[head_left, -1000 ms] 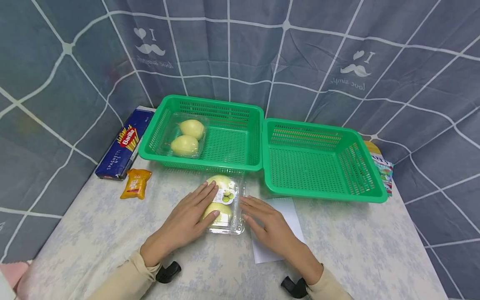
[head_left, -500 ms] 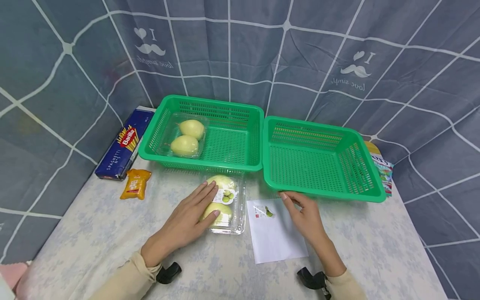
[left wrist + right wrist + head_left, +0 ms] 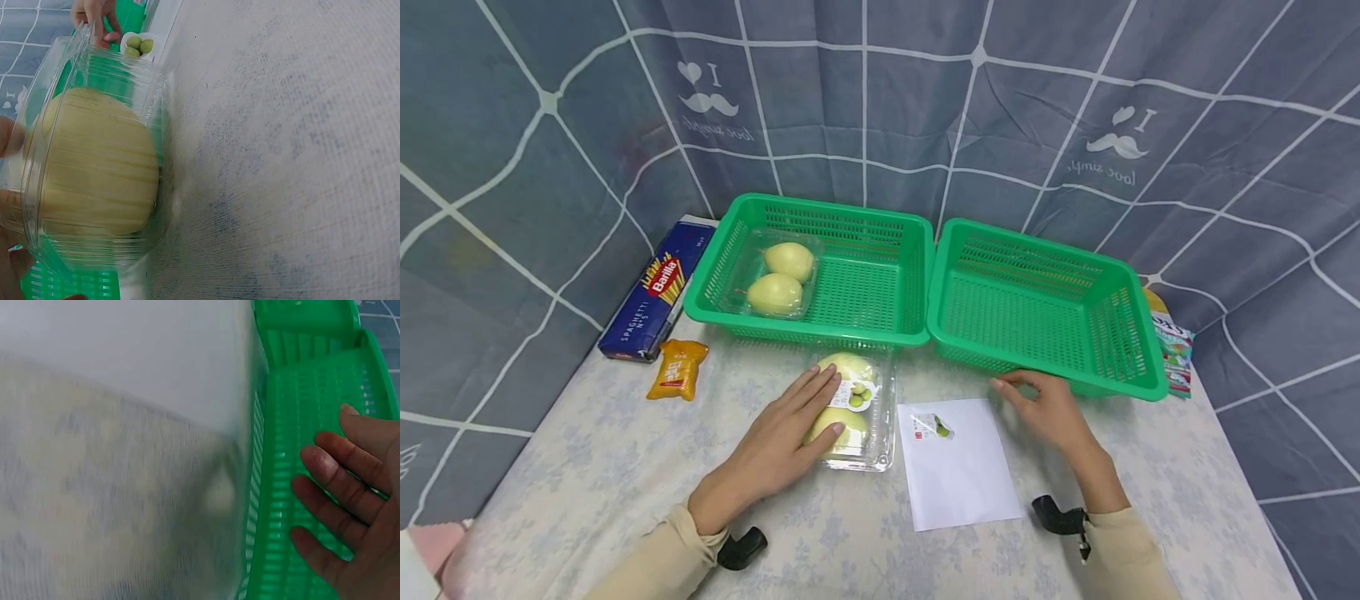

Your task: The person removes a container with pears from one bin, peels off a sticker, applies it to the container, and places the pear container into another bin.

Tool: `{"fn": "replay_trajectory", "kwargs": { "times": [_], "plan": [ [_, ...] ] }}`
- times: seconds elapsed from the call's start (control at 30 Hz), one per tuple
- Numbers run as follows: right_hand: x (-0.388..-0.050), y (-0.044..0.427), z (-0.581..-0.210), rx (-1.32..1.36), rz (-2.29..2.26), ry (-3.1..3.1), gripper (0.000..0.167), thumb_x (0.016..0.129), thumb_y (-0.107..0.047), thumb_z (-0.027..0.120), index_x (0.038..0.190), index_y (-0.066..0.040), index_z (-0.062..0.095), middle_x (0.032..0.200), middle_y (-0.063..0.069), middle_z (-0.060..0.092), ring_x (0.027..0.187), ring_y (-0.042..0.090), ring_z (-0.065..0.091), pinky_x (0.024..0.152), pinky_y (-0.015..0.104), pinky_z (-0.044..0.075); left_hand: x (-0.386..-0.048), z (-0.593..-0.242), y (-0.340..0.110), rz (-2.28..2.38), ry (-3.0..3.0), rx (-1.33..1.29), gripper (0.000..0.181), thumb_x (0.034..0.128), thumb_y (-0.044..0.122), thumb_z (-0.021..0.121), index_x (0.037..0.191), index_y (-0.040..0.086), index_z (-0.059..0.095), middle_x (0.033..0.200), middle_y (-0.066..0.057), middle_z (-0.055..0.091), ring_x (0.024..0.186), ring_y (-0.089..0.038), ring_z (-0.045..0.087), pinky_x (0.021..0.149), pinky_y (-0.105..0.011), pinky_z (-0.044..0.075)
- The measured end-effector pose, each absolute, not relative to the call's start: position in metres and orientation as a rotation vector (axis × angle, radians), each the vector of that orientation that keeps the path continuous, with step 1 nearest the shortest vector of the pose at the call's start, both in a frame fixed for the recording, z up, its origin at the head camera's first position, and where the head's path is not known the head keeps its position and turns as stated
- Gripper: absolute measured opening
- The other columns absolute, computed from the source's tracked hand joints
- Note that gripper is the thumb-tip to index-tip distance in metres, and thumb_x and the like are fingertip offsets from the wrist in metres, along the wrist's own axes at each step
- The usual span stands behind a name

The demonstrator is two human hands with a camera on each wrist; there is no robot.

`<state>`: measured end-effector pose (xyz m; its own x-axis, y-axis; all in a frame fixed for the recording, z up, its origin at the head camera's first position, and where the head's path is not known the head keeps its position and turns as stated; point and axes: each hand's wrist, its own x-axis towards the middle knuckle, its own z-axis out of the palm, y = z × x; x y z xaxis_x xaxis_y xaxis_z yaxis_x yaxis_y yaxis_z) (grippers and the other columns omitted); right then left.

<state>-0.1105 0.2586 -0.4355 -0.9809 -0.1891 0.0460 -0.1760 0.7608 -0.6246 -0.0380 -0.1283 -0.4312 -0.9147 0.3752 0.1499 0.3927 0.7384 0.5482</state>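
Note:
A clear plastic box point(image 3: 880, 442) of pale yellow pears point(image 3: 842, 429) stands on the table, a printed label point(image 3: 859, 395) across its lid. My left hand point(image 3: 786, 425) rests on its lid and left side, fingers spread out; the left wrist view shows a pear point(image 3: 100, 162) through the plastic wall. My right hand point(image 3: 1048, 412) is at the front wall of the right green basket point(image 3: 1045, 379). In the right wrist view its loosely bent fingers point(image 3: 331, 469) lie against or just before the green mesh, pinching nothing; exact contact cannot be told.
The left green basket point(image 3: 880, 333) holds another clear box of pears point(image 3: 775, 294). A white sheet point(image 3: 966, 483) with a sticker point(image 3: 932, 427) lies between the hands. Leftward are a blue spaghetti box point(image 3: 658, 292) and an orange packet point(image 3: 677, 369); a colourful bag point(image 3: 1174, 350) is at right.
My right hand has left the pear box's side and moved right to the right basket's front. That basket has shifted back a little. My left hand stays on the box.

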Motion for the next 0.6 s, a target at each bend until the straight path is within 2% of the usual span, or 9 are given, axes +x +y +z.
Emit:
{"fn": "replay_trajectory", "kwargs": {
  "times": [0.1, 0.3, 0.6],
  "plan": [
    [-0.112, 0.273, -0.438, -0.321, -0.991, 2.925, 0.030, 0.099, -0.031, 0.064, 0.114, -0.007, 0.075, 0.114, 0.015, 0.074, 0.111, 0.037, 0.067, 0.097, 0.058, 0.052, -0.038, -0.431, -0.128, -0.926, -2.903, -0.642, 0.066, 0.1021, 0.038, 0.056, 0.156, 0.006, 0.035, 0.166, -0.007, 0.029, 0.155, -0.034, 0.025, 0.122, -0.054, 0.030],
    [-0.113, 0.297, -0.442, -0.297, -0.901, 2.960, 0.023, 0.100, -0.018, 0.063, 0.113, -0.002, 0.073, 0.109, 0.019, 0.073, 0.105, 0.039, 0.067, 0.096, 0.059, 0.051, -0.038, -0.431, -0.127, -0.934, -2.911, -0.635, 0.066, 0.1022, 0.039, 0.055, 0.156, 0.006, 0.034, 0.166, -0.006, 0.028, 0.155, -0.033, 0.024, 0.121, -0.055, 0.031],
    [-0.119, 0.307, -0.447, -0.314, -0.872, 2.999, 0.025, 0.099, -0.014, 0.064, 0.118, 0.001, 0.071, 0.110, 0.022, 0.071, 0.102, 0.039, 0.067, 0.092, 0.058, 0.052, -0.038, -0.431, -0.128, -0.963, -2.906, -0.621, 0.066, 0.1021, 0.038, 0.056, 0.157, 0.008, 0.034, 0.167, -0.007, 0.027, 0.155, -0.035, 0.024, 0.122, -0.056, 0.029]
  ]
}}
